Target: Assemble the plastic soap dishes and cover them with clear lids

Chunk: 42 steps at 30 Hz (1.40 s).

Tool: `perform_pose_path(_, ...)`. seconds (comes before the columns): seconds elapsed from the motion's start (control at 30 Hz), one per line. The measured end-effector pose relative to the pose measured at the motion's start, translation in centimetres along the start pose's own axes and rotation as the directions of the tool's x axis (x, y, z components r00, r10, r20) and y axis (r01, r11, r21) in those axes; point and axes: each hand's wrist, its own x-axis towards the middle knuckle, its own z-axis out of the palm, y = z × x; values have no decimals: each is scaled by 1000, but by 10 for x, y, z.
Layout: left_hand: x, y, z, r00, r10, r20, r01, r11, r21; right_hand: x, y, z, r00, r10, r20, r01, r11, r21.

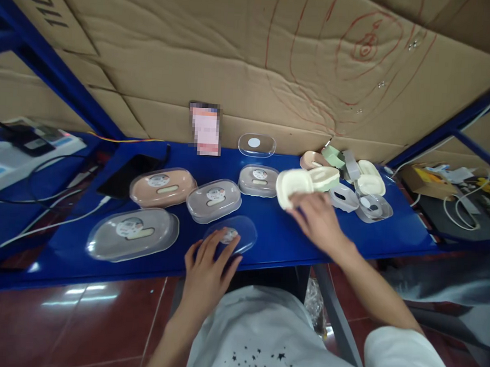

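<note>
Along the near edge of the blue table (277, 245), the left hand (208, 266) rests with its fingers spread over a clear lid (246, 233), partly covering its round sticker. To the right and farther back, the right hand (319, 220) meets the near rim of a cream tray (292, 185); its fingers are bent and blurred, so I cannot tell whether they pinch the rim. That tray overlaps a second cream piece (326, 177) just behind it.

As far as I can judge, the work is partly done: a tan box (181, 183) and three grey boxes (228, 198) stand under clear covers with stickers, on the left and towards the middle. The cream tray has no cover yet, so it seems unfinished. Loose parts also remain at the right, among them a green piece (332, 155), a grey piece with an oval opening (345, 197) and another cream tray (370, 180). A spare clear cover (267, 146) leans against the cardboard (186, 49) at the back.
</note>
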Motion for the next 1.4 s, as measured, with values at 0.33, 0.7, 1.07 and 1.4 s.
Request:
perform_pose_path(0.33,3,48,2,982,190,-11,-191,980,-61,-44,-16,21,987,-115,116,96,982,163)
perform_pose_path(0.7,45,66,27,970,211,121,-210,977,-19,-109,98,-15,941,312,-132,-334,919,-208)
perform_pose_path(1.07,35,66,34,989,149,-13,-150,978,-144,-100,-32,11,999,-37,-36,43,981,187)
perform_pose_path(1.4,34,52,14,966,246,76,-245,969,-23,-93,-22,20,977,-209,48,186,937,297)
